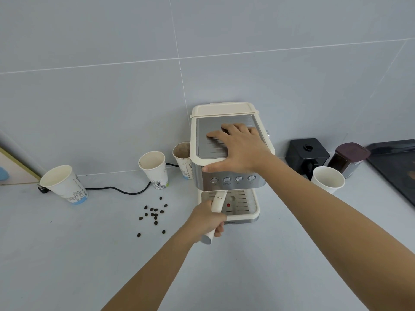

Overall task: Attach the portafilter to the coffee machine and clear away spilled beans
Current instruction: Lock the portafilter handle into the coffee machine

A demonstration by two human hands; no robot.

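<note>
Here, a person's left hand (207,217) is wrapped around the cream handle of the portafilter (216,209), whose head sits hidden under the coffee machine (226,151), above the drip tray (244,204). The right hand (238,149) lies flat, fingers spread, on the machine's top. Spilled beans (153,215) dot the counter (89,254) just left, near three paper cups (155,168).

Coffee machine (226,153) stands on the bench (280,254); spilled beans (153,215) left of it, paper cups (155,168) behind them
</note>
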